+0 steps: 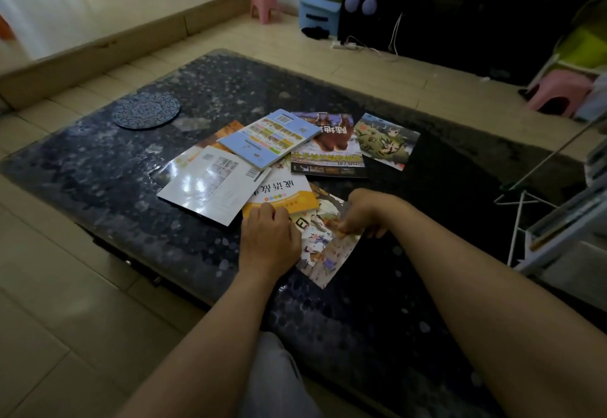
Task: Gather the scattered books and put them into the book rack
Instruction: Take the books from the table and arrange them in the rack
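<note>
Table: dark speckled table (98,161), with overlapping books spread loosely on it.
Left hand (267,233): fingers bent at the near edge of the yellow-banded book (282,196); can't tell if it grips.
Right hand (363,212): pinching the right edge of the cartoon picture book (323,250), nearest me.
Farther books: white book (210,184), blue book (269,138) on top, horse book (328,148), green illustrated book (387,142).
Rack: white book rack (538,230), just right of the table.

Dim room. Dark speckled bench (98,171) under the grip (361,217), beige tiled floor (49,286) around it, pink stool (264,4) far beyond the grip.
</note>
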The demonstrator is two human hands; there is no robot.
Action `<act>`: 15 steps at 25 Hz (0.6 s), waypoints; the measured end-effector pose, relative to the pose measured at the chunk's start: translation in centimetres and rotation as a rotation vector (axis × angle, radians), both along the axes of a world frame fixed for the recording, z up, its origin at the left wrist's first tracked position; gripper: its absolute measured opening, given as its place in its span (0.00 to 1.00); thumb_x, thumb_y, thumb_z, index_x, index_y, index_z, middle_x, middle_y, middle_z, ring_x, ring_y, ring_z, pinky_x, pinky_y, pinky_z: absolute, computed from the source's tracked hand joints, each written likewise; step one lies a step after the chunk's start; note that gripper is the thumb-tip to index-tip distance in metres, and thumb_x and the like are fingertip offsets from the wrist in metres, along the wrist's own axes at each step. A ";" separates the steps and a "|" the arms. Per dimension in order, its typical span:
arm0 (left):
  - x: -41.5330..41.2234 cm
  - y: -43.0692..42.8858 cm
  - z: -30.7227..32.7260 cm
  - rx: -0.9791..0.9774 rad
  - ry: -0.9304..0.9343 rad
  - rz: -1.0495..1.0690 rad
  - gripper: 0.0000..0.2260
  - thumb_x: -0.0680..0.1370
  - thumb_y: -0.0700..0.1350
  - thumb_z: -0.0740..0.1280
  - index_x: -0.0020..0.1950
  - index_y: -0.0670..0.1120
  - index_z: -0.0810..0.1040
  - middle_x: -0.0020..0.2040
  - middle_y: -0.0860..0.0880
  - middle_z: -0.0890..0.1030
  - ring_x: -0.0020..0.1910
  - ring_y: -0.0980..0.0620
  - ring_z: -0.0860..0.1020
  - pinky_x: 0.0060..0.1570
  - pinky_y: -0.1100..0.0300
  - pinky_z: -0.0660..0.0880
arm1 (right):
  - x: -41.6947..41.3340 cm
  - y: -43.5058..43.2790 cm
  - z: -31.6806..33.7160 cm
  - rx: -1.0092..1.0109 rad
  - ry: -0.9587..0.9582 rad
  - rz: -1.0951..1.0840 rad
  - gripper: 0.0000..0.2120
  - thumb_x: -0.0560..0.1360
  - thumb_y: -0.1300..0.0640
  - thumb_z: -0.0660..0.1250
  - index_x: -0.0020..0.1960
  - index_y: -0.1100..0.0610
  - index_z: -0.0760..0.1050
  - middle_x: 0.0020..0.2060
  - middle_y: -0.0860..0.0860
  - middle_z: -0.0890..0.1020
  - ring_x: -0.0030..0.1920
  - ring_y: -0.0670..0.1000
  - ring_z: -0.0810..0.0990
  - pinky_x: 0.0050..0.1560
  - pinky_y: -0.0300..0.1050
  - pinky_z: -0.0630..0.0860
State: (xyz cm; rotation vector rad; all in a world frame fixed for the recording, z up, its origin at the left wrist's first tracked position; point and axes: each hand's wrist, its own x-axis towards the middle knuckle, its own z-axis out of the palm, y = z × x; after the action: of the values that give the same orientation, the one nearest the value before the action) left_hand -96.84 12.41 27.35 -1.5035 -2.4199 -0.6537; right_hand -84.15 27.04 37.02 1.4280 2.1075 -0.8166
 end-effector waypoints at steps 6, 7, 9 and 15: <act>0.0 0.2 -0.1 0.007 -0.017 -0.008 0.09 0.74 0.49 0.61 0.42 0.43 0.74 0.40 0.44 0.74 0.41 0.44 0.70 0.40 0.50 0.70 | 5.9 0.1 0.1 -0.294 0.237 -0.345 0.10 0.80 0.69 0.60 0.53 0.58 0.77 0.54 0.62 0.79 0.45 0.59 0.85 0.38 0.49 0.83; 0.0 0.3 -0.1 0.000 -0.022 -0.010 0.10 0.74 0.49 0.61 0.43 0.43 0.75 0.41 0.44 0.74 0.41 0.44 0.71 0.41 0.50 0.71 | 7.0 -0.2 0.0 -0.316 0.260 -0.385 0.11 0.80 0.69 0.59 0.54 0.58 0.77 0.54 0.62 0.79 0.45 0.59 0.84 0.35 0.48 0.82; 0.1 0.3 -0.1 -0.031 -0.029 -0.020 0.12 0.74 0.51 0.61 0.45 0.42 0.75 0.41 0.43 0.75 0.42 0.43 0.71 0.43 0.48 0.72 | 9.2 -0.8 -0.4 -0.336 0.313 -0.469 0.11 0.81 0.69 0.58 0.56 0.58 0.76 0.53 0.62 0.81 0.44 0.58 0.84 0.32 0.46 0.80; 3.4 1.5 5.5 0.072 -0.799 -0.068 0.10 0.80 0.49 0.64 0.54 0.43 0.76 0.45 0.45 0.80 0.45 0.42 0.79 0.42 0.49 0.75 | 13.3 -3.2 1.2 -0.320 0.601 -0.619 0.11 0.81 0.68 0.57 0.55 0.56 0.74 0.49 0.60 0.81 0.36 0.55 0.84 0.32 0.47 0.80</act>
State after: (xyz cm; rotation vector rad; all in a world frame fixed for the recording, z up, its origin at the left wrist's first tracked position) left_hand -93.39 13.91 32.84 -1.4849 -2.8221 -1.5879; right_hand -70.81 23.85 38.24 1.8256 1.7642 -1.9272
